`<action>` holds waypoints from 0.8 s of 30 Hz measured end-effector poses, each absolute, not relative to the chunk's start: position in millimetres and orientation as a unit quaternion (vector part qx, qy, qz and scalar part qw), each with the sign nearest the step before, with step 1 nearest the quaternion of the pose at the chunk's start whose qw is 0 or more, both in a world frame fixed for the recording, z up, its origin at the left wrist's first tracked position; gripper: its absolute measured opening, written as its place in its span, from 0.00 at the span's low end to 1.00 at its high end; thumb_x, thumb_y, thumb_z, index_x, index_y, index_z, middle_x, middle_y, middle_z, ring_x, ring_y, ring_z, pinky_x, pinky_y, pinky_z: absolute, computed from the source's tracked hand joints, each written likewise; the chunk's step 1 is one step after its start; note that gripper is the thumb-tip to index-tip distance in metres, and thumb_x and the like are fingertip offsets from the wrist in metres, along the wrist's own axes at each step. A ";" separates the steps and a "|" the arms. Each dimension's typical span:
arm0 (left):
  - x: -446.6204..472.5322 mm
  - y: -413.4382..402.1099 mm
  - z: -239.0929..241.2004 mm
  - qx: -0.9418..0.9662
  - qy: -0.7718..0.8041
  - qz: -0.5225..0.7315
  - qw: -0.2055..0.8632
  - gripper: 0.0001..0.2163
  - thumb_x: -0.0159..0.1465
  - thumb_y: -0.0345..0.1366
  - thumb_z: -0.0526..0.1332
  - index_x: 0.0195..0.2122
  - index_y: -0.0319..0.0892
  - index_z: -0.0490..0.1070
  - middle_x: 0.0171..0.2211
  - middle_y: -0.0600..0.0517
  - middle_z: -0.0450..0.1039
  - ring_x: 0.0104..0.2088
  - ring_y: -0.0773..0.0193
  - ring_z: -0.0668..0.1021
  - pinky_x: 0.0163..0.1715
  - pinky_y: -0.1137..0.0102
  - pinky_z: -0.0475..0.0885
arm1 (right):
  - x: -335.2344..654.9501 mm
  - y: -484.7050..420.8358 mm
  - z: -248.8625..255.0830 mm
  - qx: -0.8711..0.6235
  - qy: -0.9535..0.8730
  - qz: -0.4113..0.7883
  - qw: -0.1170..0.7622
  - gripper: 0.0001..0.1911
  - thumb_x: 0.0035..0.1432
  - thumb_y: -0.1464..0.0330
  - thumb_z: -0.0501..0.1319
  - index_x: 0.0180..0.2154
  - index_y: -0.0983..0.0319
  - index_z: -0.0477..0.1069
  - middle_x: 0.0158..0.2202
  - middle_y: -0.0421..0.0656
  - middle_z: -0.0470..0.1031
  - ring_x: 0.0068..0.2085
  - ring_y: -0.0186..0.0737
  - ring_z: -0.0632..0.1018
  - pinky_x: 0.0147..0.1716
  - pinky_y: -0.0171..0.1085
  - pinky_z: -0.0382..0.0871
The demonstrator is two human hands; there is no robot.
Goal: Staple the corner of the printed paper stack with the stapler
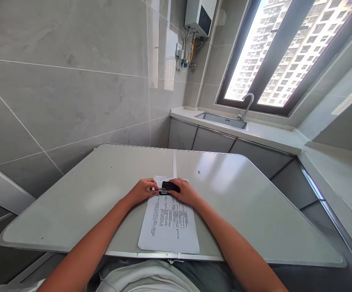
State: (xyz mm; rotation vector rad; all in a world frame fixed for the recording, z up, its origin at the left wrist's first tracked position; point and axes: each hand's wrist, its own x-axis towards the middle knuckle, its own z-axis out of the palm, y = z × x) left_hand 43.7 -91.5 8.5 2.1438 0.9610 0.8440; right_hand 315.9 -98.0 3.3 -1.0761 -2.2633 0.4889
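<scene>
A small black stapler lies over the far end of a printed sheet of paper, with bare metal showing at its left end. My right hand is closed around the stapler's right side. From the left, my left hand pinches a thin metal part at the stapler's left end; the fingers hide its exact shape. The paper lies flat, its printed lines turned sideways to me, and its near edge is close to the table's front edge.
The pale folding table has a seam down its middle. Tiny dark bits lie beyond my right hand. Past the table are a counter with a sink, a faucet, and a tiled wall at left.
</scene>
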 end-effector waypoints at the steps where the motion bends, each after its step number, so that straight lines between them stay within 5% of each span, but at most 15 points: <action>1: 39.6 -91.2 10.3 0.820 0.356 0.313 0.322 0.09 0.63 0.43 0.66 0.37 0.47 0.83 0.40 0.48 0.78 0.35 0.60 0.77 0.38 0.66 0.73 | 316.0 -97.9 3.4 -0.404 -0.848 0.184 0.290 0.18 0.64 0.63 0.66 0.54 0.56 0.73 0.49 0.46 0.79 0.50 0.47 0.78 0.50 0.44 0.70; 8: 27.8 -85.8 8.1 0.850 0.360 0.293 0.249 0.07 0.65 0.34 0.62 0.35 0.48 0.81 0.40 0.50 0.79 0.41 0.58 0.77 0.48 0.63 0.70 | 316.4 -95.9 2.2 -0.400 -0.847 0.188 0.296 0.16 0.63 0.63 0.66 0.52 0.56 0.74 0.47 0.46 0.79 0.48 0.45 0.78 0.48 0.42 0.70; 18: 54.7 -93.5 5.8 0.845 0.356 0.322 0.236 0.06 0.59 0.30 0.65 0.37 0.46 0.70 0.35 0.55 0.73 0.33 0.63 0.72 0.44 0.65 0.67 | 304.5 -107.1 2.4 -0.348 -0.856 0.206 0.323 0.15 0.59 0.63 0.70 0.48 0.56 0.76 0.40 0.43 0.80 0.43 0.44 0.78 0.46 0.40 0.69; 24: 50.4 -96.2 17.4 0.808 0.413 0.371 0.197 0.05 0.67 0.38 0.62 0.40 0.45 0.70 0.38 0.51 0.73 0.40 0.59 0.73 0.42 0.65 0.69 | 301.9 -100.7 6.2 -0.413 -0.774 0.223 0.424 0.17 0.58 0.59 0.69 0.47 0.58 0.76 0.40 0.43 0.81 0.40 0.43 0.80 0.43 0.40 0.71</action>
